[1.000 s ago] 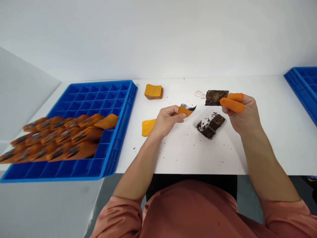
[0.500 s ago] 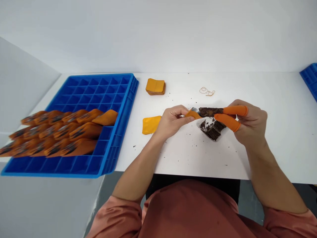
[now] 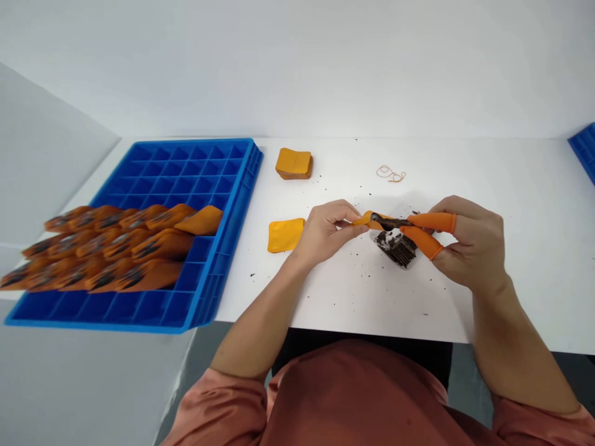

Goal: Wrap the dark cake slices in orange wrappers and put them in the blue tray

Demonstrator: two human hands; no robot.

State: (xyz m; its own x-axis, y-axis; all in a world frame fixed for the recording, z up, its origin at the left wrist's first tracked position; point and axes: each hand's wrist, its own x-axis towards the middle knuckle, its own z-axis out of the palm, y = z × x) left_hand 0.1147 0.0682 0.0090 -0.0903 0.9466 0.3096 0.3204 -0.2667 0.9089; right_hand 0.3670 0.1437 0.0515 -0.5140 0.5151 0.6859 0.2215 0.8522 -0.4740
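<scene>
Blue plastic grid tray (image 3: 186, 167) at left, many square compartments, carrying overlapping slanted rows of orange printed pouches (image 3: 149, 248), rows reaching over the tray's left edge. Corner of a second blue tray (image 3: 583, 148) at far right.

Left hand (image 3: 328, 232) grips, between thumb and fingers, an orange foil-lined pouch (image 3: 365, 218), narrow pinch, silver lining hidden or barely showing. Right hand (image 3: 474, 244) has orange rubber finger cots (image 3: 432, 222) on two fingers and pinches a thin dark brown pressed-leaf slab (image 3: 389, 222), rough and flaky, held edge-on. Slab's end touches the pouch's mouth, both held up over the surface, hands almost meeting.

Below them, a ridged, crumbling dark brown block (image 3: 395, 248) lies on a clear plastic sheet (image 3: 377, 236). Stack of orange squares (image 3: 294, 163) with a brown underside sits further back, flat yellow-orange square (image 3: 285, 235) just left of the left hand. Thin tan looped string (image 3: 390, 174) lies behind the hands. Dark crumbs (image 3: 353, 279) are scattered across the white surface (image 3: 534, 297). Salmon-pink sleeve (image 3: 218, 406) at bottom.
</scene>
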